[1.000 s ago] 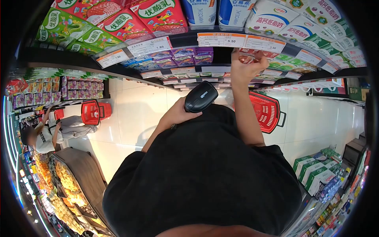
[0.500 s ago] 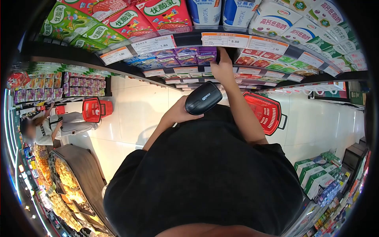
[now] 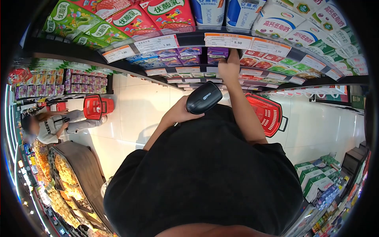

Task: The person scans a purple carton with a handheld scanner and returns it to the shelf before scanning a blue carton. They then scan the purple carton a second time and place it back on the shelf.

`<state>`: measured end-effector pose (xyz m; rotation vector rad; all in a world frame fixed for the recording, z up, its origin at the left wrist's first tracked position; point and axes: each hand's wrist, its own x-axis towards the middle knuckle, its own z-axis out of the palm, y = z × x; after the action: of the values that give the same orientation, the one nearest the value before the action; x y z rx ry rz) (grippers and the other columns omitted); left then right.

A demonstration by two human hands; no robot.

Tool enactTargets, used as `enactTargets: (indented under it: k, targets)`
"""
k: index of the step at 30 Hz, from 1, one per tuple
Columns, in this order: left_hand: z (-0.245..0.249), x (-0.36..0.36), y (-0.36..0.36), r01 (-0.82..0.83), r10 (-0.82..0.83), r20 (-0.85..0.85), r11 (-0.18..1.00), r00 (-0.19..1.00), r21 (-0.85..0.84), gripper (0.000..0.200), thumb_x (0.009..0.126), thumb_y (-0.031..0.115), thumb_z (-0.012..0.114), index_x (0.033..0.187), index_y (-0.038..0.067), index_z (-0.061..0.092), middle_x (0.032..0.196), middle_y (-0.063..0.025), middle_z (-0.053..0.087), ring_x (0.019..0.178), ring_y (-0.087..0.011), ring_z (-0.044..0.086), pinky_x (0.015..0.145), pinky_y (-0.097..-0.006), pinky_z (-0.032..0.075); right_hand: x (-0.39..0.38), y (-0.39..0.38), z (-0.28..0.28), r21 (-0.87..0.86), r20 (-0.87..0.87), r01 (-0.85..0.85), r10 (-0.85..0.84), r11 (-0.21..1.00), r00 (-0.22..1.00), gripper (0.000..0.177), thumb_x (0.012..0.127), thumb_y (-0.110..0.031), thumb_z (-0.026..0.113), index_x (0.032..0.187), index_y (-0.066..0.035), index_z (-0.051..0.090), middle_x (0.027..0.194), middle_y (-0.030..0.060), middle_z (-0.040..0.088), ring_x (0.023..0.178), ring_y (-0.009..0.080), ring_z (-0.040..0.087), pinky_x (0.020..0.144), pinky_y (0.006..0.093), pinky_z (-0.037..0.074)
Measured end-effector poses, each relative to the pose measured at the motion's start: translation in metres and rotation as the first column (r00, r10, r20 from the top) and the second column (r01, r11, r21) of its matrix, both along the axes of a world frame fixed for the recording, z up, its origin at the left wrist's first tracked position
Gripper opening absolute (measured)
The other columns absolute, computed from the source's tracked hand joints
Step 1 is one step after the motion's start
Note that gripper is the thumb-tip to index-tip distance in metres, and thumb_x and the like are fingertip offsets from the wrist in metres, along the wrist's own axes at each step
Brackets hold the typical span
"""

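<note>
A black handheld device with a small white logo (image 3: 204, 97) rests in my left hand (image 3: 182, 111), whose fingers are wrapped round its lower side. My right hand (image 3: 229, 68) reaches into the shelf level under the price tags (image 3: 229, 40). It is beside the purple cartons (image 3: 216, 54) and left of the red cartons (image 3: 249, 61). Its fingertips are hidden in the shelf's shadow, so whatever they touch cannot be made out.
Milk boxes (image 3: 276, 20) and red cartons (image 3: 169, 15) fill the upper shelf. A red basket (image 3: 265, 114) stands on the floor at my right. Further left are a person (image 3: 49, 128), another red basket (image 3: 93, 106) and a snack display (image 3: 79, 158).
My right hand has shifted slightly right along the shelf, and the purple cartons beside it sit differently, with a dark gap among them. The person at the left has changed arm position.
</note>
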<state>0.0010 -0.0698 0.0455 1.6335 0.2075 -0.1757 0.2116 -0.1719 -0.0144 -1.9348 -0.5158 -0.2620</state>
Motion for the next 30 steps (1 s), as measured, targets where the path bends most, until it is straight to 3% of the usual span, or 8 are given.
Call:
enactTargets:
  k: [5,13,15,19,21,26,28,30]
  targets:
    - [-0.001,0.002,0.001,0.015,-0.014,-0.029,1.0,0.999,0.009,0.047,0.069,0.011,0.078,0.109,-0.002,0.057,0.096,-0.0083,0.066,0.09,-0.0123,0.058,0.083,-0.0277,0.045,-0.008,0.007,-0.016,0.376,-0.025,-0.003,0.013,0.927,1.0,0.067,0.067,0.004,0.056,0.13,0.006,0.033,0.12,0.0284,0.046,0.109,0.0413,0.048,0.096,0.0431,0.039]
    - [0.0,0.008,0.0,0.025,-0.025,-0.005,0.999,1.0,-0.02,0.051,0.07,0.01,0.077,0.114,-0.002,0.055,0.1,-0.0078,0.065,0.092,-0.0121,0.057,0.084,-0.0271,0.044,-0.026,0.022,0.0,0.033,0.134,0.117,-0.121,0.993,0.984,0.09,0.063,-0.008,0.078,0.136,0.003,0.027,0.125,0.0281,0.04,0.112,0.041,0.045,0.098,0.0436,0.037]
    - [-0.001,0.007,0.002,0.037,-0.037,0.0,0.999,0.999,0.001,0.051,0.07,0.01,0.077,0.115,-0.002,0.054,0.1,-0.0079,0.065,0.092,-0.0122,0.057,0.084,-0.0272,0.045,-0.021,0.018,-0.002,0.215,-0.172,0.015,0.023,0.977,0.985,0.094,0.062,-0.008,0.08,0.137,0.001,0.024,0.124,0.0256,0.044,0.11,0.037,0.049,0.096,0.0427,0.04]
    - [-0.004,0.007,0.006,0.031,-0.031,-0.015,1.0,0.999,0.006,0.052,0.07,0.01,0.077,0.115,-0.002,0.054,0.101,-0.0084,0.065,0.092,-0.013,0.058,0.084,-0.0279,0.045,-0.029,0.003,-0.004,0.419,-0.128,-0.005,0.065,0.908,0.99,0.097,0.063,-0.005,0.079,0.139,0.001,0.02,0.124,0.0231,0.046,0.11,0.0304,0.052,0.095,0.0397,0.042]
    - [-0.006,0.006,0.007,0.002,-0.002,-0.003,0.999,1.0,0.034,0.052,0.07,0.01,0.077,0.115,-0.002,0.055,0.1,-0.0082,0.064,0.092,-0.0134,0.058,0.083,-0.0281,0.045,-0.033,-0.015,-0.001,0.364,0.026,0.007,-0.017,0.931,1.0,0.09,0.066,-0.005,0.079,0.136,0.0,0.022,0.126,0.0215,0.045,0.113,0.0255,0.051,0.094,0.0368,0.045]
    - [-0.009,0.006,0.007,-0.047,0.043,-0.143,0.999,0.989,-0.026,0.055,0.07,0.01,0.077,0.118,-0.002,0.053,0.099,-0.008,0.064,0.09,-0.0151,0.059,0.083,-0.0288,0.046,-0.046,-0.055,0.006,0.636,-0.167,0.02,0.112,0.772,0.98,0.068,0.073,-0.003,0.072,0.128,-0.003,0.032,0.124,0.0164,0.047,0.11,0.0266,0.054,0.091,0.0387,0.049]
    - [-0.009,0.012,0.008,-0.057,0.028,-0.27,0.993,0.963,-0.102,0.061,0.07,0.011,0.077,0.123,-0.003,0.049,0.099,-0.0079,0.064,0.09,-0.0166,0.06,0.084,-0.0295,0.047,-0.044,-0.069,0.018,0.854,-0.483,0.271,0.486,0.444,0.728,0.054,0.081,-0.007,0.065,0.127,-0.007,0.036,0.119,0.0125,0.05,0.107,0.0292,0.056,0.088,0.0443,0.051]
    - [-0.014,0.018,0.006,-0.007,-0.016,-0.313,0.998,0.95,-0.07,0.068,0.068,0.011,0.078,0.127,-0.003,0.046,0.104,-0.0112,0.064,0.097,-0.0195,0.061,0.088,-0.0308,0.046,-0.045,-0.081,0.018,0.829,-0.547,0.336,0.523,0.448,0.653,0.044,0.088,-0.023,0.058,0.125,-0.008,0.039,0.121,0.013,0.05,0.111,0.0325,0.055,0.088,0.0504,0.05]
